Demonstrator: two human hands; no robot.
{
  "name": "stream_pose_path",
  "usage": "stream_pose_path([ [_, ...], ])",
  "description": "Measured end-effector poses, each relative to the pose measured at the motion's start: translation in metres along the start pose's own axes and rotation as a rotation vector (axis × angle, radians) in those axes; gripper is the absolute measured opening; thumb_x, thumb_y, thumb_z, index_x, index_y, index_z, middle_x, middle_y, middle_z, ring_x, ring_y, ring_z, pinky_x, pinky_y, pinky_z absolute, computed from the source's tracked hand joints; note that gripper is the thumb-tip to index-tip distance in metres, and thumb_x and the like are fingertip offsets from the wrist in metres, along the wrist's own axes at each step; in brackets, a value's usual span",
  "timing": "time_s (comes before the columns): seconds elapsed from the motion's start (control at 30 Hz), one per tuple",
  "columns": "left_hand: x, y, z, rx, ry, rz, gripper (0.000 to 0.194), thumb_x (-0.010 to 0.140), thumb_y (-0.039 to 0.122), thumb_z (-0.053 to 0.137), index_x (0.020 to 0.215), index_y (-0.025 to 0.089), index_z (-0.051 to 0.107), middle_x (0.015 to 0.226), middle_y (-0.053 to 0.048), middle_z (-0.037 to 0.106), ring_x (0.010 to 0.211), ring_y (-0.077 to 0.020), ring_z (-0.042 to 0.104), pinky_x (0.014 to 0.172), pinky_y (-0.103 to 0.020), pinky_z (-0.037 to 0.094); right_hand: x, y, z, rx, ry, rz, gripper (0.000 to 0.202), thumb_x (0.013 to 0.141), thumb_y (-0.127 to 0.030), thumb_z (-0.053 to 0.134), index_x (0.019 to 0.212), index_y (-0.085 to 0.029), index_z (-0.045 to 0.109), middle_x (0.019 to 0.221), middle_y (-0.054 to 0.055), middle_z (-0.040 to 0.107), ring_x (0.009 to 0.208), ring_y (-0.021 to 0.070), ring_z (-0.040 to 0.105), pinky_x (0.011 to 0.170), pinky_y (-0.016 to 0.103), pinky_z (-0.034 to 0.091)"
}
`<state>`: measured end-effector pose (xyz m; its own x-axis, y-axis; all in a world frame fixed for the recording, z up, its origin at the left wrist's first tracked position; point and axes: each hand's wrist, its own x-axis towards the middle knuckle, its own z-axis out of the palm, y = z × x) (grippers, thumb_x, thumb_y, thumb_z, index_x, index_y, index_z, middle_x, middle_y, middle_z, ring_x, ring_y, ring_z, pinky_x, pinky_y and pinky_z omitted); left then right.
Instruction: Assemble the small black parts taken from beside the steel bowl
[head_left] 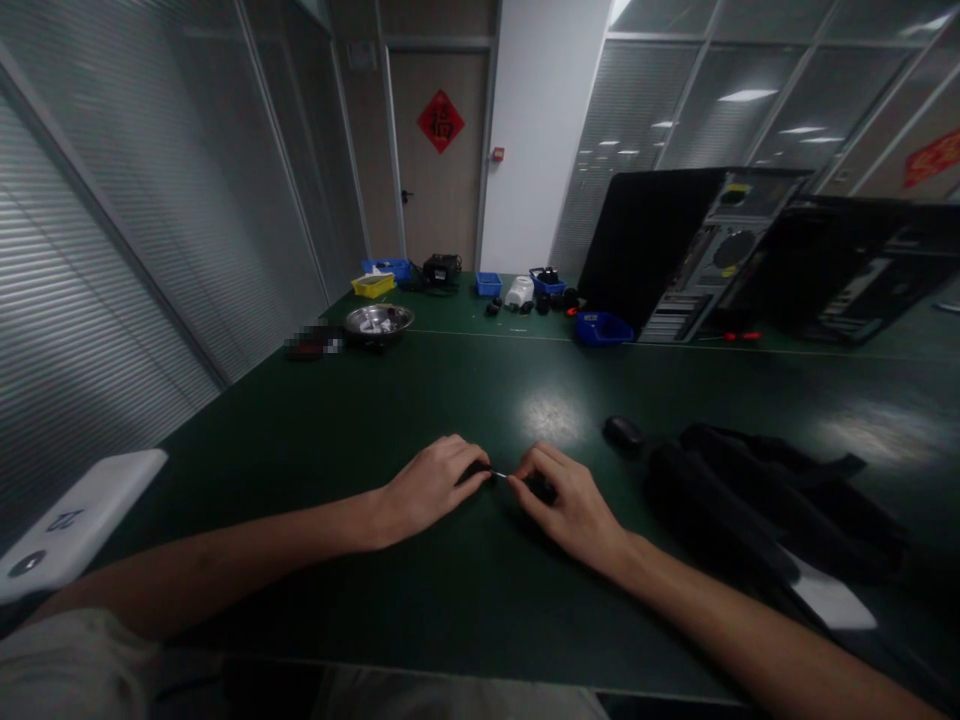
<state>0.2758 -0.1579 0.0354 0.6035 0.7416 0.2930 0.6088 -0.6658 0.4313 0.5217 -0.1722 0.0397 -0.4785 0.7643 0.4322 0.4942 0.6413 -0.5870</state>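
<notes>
Both of my hands are over the green table, close together in the middle of the head view. My right hand [574,510] is closed around a screwdriver [541,488] with a black handle. Its thin metal shaft points left, to a small dark part at my left fingertips. My left hand [431,490] pinches that small black part [474,470]; the fingers cover most of it, so its kind cannot be made out. Whether the shaft's tip enters the part or only touches it is not clear.
A black computer mouse [623,433] and a dark bag [757,490] lie right of my hands. Farther back stand a blue bin [602,329], a computer tower [652,250], a metal bowl [379,336] and a yellow tray [373,288]. A white device [82,520] sits at left.
</notes>
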Motion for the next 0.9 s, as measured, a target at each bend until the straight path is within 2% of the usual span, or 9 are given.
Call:
stream_pose_path([
  [0.13, 0.003, 0.000, -0.004, 0.018, -0.025, 0.027, 0.024, 0.105, 0.026, 0.054, 0.123, 0.018, 0.066, 0.116, -0.008, 0.069, 0.106, -0.0211, 0.064, 0.095, -0.036, 0.053, 0.000, 0.000, 0.000, 0.008, -0.011, 0.009, 0.012, 0.100, -0.027, 0.059, 0.089, -0.021, 0.060, 0.089, 0.003, 0.060, 0.073, 0.0155, 0.059, 0.061, 0.027, 0.044],
  [0.23, 0.007, -0.018, -0.009, -0.032, -0.010, 0.019, 0.026, 0.104, 0.025, 0.053, 0.127, 0.020, 0.066, 0.121, -0.007, 0.070, 0.110, -0.0205, 0.064, 0.098, -0.036, 0.052, 0.000, 0.001, 0.000, 0.002, -0.016, 0.019, 0.011, 0.100, -0.027, 0.059, 0.091, -0.021, 0.060, 0.089, 0.002, 0.060, 0.073, 0.0154, 0.058, 0.059, 0.026, 0.044],
  [0.3, 0.011, -0.044, -0.015, -0.082, 0.025, -0.043, 0.028, 0.103, 0.025, 0.056, 0.128, 0.022, 0.066, 0.124, -0.006, 0.070, 0.111, -0.0202, 0.065, 0.097, -0.035, 0.053, -0.001, 0.002, 0.001, -0.002, -0.014, 0.017, 0.011, 0.100, -0.027, 0.059, 0.091, -0.021, 0.060, 0.089, 0.002, 0.060, 0.074, 0.0156, 0.058, 0.059, 0.026, 0.044],
  [0.4, 0.014, -0.100, -0.032, -0.114, 0.111, -0.225, 0.034, 0.099, 0.027, 0.061, 0.133, 0.022, 0.066, 0.125, -0.007, 0.071, 0.103, -0.0195, 0.069, 0.088, -0.032, 0.056, -0.001, 0.002, 0.001, 0.002, -0.022, 0.014, 0.011, 0.100, -0.027, 0.059, 0.091, -0.021, 0.060, 0.089, 0.002, 0.060, 0.074, 0.0157, 0.058, 0.059, 0.026, 0.045],
  [0.5, 0.009, -0.162, -0.061, 0.026, 0.247, -0.441, 0.033, 0.095, 0.028, 0.066, 0.127, 0.023, 0.072, 0.119, -0.006, 0.074, 0.100, -0.0196, 0.071, 0.087, -0.030, 0.057, -0.001, 0.002, 0.000, 0.020, -0.034, 0.012, 0.011, 0.100, -0.028, 0.059, 0.092, -0.021, 0.060, 0.091, 0.003, 0.060, 0.074, 0.0153, 0.059, 0.058, 0.026, 0.045],
  [0.6, -0.008, -0.209, -0.095, 0.131, 0.366, -0.556, 0.033, 0.092, 0.026, 0.065, 0.123, 0.018, 0.075, 0.117, -0.010, 0.075, 0.104, -0.0255, 0.070, 0.094, -0.037, 0.055, -0.001, 0.002, -0.001, 0.030, -0.031, 0.010, 0.010, 0.100, -0.028, 0.059, 0.092, -0.021, 0.060, 0.091, 0.003, 0.061, 0.074, 0.0153, 0.059, 0.058, 0.025, 0.046],
  [0.73, -0.036, -0.243, -0.125, 0.256, 0.490, -0.664, 0.027, 0.091, 0.024, 0.063, 0.111, 0.015, 0.078, 0.119, -0.014, 0.074, 0.112, -0.0310, 0.068, 0.106, -0.043, 0.049, -0.002, 0.003, -0.001, 0.022, -0.036, 0.002, 0.011, 0.101, -0.028, 0.059, 0.092, -0.021, 0.060, 0.091, 0.003, 0.061, 0.074, 0.0151, 0.059, 0.060, 0.026, 0.046],
  [0.9, -0.048, -0.256, -0.127, 0.339, 0.529, -0.690, 0.026, 0.093, 0.023, 0.059, 0.107, 0.014, 0.078, 0.118, -0.012, 0.075, 0.107, -0.0277, 0.069, 0.103, -0.040, 0.051, -0.003, 0.003, -0.002, 0.022, -0.052, 0.012, 0.011, 0.101, -0.029, 0.059, 0.092, -0.021, 0.060, 0.092, 0.003, 0.061, 0.074, 0.0151, 0.059, 0.059, 0.026, 0.046],
])
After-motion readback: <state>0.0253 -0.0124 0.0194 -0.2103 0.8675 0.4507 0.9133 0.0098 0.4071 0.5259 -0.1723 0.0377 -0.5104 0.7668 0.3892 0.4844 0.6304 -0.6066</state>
